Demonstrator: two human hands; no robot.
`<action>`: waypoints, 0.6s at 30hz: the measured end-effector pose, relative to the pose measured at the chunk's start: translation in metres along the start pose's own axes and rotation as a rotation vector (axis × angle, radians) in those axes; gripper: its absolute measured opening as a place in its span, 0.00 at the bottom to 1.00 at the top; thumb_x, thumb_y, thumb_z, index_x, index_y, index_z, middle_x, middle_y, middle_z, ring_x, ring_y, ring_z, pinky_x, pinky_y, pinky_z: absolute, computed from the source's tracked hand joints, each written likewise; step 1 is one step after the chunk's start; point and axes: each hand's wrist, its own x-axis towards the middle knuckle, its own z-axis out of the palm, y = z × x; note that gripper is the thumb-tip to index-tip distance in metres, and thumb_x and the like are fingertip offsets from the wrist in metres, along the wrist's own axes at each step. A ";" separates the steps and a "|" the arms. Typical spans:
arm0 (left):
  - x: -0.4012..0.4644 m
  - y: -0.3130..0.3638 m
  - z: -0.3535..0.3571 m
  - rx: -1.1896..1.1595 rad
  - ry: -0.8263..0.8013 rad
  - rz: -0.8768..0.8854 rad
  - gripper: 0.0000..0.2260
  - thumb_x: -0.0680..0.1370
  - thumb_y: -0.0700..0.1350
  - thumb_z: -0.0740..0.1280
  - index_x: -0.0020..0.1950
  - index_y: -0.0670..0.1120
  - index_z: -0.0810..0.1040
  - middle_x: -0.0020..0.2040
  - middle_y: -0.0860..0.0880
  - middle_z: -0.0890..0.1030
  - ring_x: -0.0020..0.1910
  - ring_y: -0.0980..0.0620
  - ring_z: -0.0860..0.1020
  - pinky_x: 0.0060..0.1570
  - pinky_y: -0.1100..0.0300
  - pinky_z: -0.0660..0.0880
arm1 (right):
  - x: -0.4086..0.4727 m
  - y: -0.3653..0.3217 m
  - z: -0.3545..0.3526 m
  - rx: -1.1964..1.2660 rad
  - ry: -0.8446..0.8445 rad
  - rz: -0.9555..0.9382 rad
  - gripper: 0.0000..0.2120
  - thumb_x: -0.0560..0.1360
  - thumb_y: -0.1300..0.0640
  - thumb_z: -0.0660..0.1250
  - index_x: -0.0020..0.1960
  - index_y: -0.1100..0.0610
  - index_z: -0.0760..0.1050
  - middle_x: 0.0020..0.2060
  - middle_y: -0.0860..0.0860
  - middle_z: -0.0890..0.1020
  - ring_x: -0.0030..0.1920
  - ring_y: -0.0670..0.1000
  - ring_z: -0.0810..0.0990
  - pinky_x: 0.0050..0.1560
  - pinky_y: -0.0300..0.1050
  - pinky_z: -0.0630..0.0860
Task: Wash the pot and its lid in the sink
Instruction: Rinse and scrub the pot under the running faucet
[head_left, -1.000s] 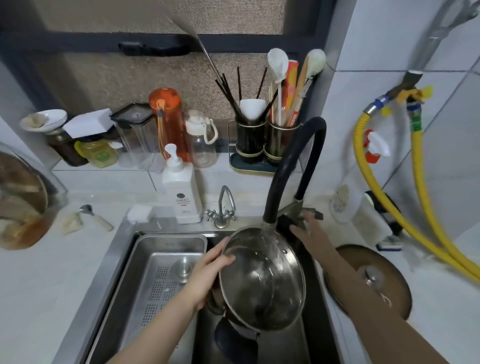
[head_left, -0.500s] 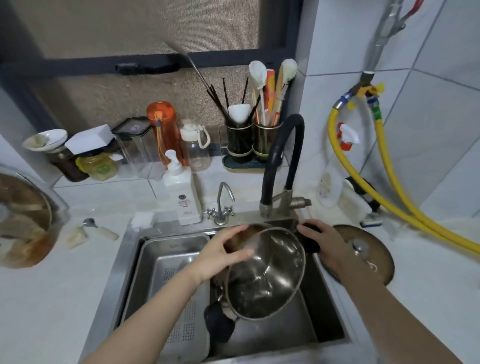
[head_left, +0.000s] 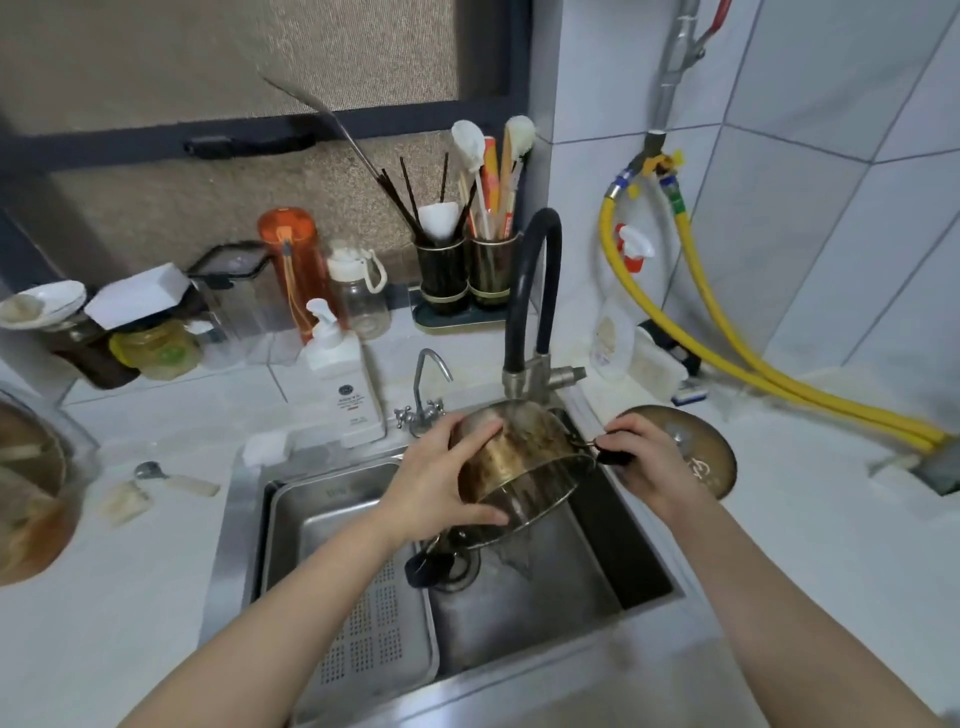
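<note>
The pot (head_left: 519, 462) has been tipped over since half a second ago: its stained outer wall and base now face up over the sink (head_left: 524, 618), where its inside showed before. The left hand (head_left: 436, 483) clasps the pot's side, and the right hand (head_left: 641, 462) has closed around its black handle. The lid (head_left: 714, 457) stays on the counter (head_left: 810, 525) just right of the sink.

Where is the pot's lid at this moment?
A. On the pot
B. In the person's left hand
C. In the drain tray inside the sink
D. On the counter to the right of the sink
D: the lid lies flat on the counter right of the sink, behind the right hand, while both hands hold the pot.
</note>
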 end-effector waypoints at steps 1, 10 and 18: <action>-0.003 0.001 0.000 0.040 0.002 0.011 0.46 0.64 0.65 0.72 0.75 0.63 0.50 0.76 0.48 0.51 0.73 0.47 0.54 0.73 0.52 0.53 | -0.004 0.000 0.000 -0.006 0.002 -0.008 0.10 0.70 0.72 0.66 0.38 0.58 0.74 0.28 0.50 0.80 0.29 0.45 0.80 0.25 0.33 0.73; -0.019 -0.005 -0.004 0.178 0.098 0.124 0.49 0.63 0.67 0.71 0.76 0.61 0.47 0.75 0.41 0.54 0.72 0.42 0.56 0.72 0.48 0.53 | -0.031 0.008 0.006 -0.001 -0.003 -0.123 0.11 0.68 0.74 0.65 0.36 0.59 0.74 0.33 0.53 0.77 0.37 0.50 0.78 0.43 0.41 0.74; -0.028 -0.010 -0.026 0.244 0.244 0.269 0.47 0.60 0.73 0.63 0.74 0.61 0.47 0.72 0.39 0.61 0.68 0.40 0.63 0.67 0.46 0.59 | -0.057 -0.007 0.014 0.050 -0.051 -0.218 0.11 0.65 0.72 0.70 0.37 0.57 0.76 0.40 0.52 0.77 0.37 0.45 0.80 0.40 0.35 0.79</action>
